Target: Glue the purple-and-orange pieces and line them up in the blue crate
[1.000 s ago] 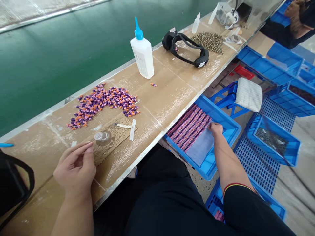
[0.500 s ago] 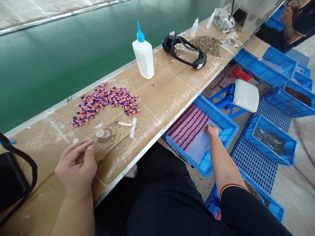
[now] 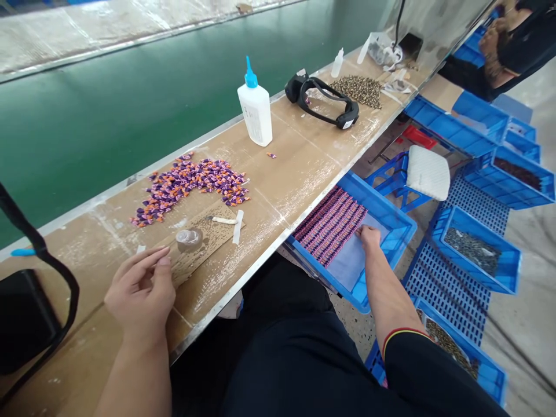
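My left hand (image 3: 141,284) rests over the near left of the table, thumb and fingers pinched together; what they hold, if anything, does not show. Beside its fingertips, a small clear cup (image 3: 189,237) stands on a speckled piece of cardboard (image 3: 204,246). A white stick-like tool with a dark tip (image 3: 225,220) lies there too, by a strip of white tape. My right hand (image 3: 370,237) reaches into a blue crate (image 3: 393,231), its fingers closed at the edge of rows of pink and purple patterned strips (image 3: 332,226). Its fingertips are partly hidden.
Small purple and orange pieces (image 3: 191,185) lie heaped behind the cardboard. Farther along are a white bottle with a blue nozzle (image 3: 256,116), a black headset (image 3: 324,98) and a pile of brassy pieces (image 3: 357,91). A stool (image 3: 428,174) and another person (image 3: 499,58) are at right.
The view has shifted slightly. My right hand has moved a little left along the patterned strips' edge. My left hand keeps its pinch beside the cardboard.
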The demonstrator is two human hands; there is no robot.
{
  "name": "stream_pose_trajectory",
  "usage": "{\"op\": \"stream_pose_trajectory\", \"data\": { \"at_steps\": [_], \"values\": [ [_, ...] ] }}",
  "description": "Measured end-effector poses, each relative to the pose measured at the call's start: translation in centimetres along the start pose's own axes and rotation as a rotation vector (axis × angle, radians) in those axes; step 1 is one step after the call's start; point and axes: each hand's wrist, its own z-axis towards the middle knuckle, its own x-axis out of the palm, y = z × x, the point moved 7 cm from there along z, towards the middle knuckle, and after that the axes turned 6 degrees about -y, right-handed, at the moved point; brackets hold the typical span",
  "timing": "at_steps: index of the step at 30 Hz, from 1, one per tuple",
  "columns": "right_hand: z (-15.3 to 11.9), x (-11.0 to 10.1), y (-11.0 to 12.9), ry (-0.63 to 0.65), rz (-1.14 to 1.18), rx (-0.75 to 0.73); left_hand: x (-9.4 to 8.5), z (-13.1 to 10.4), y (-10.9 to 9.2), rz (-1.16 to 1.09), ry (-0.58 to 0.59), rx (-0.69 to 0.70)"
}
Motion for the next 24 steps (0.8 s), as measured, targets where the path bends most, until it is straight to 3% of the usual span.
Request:
{"op": "stream_pose_trajectory", "data": {
  "at_steps": [12,20,24],
  "values": [
    [-0.6,0.0,-1.7,-0.035,-0.041,0.152,-0.4,-0.1,-0.1,-0.061,0.001,0.059],
    [-1.4,-0.2,-2.0,0.046,-0.186,0.124,-0.3,-0.4,-0.6,-0.107,-0.021,0.144],
    [-2.8,-0.6,-2.6,0.150,-0.307,0.155,-0.3,-0.3,-1.0,-0.099,-0.005,0.176]
  ]
}}
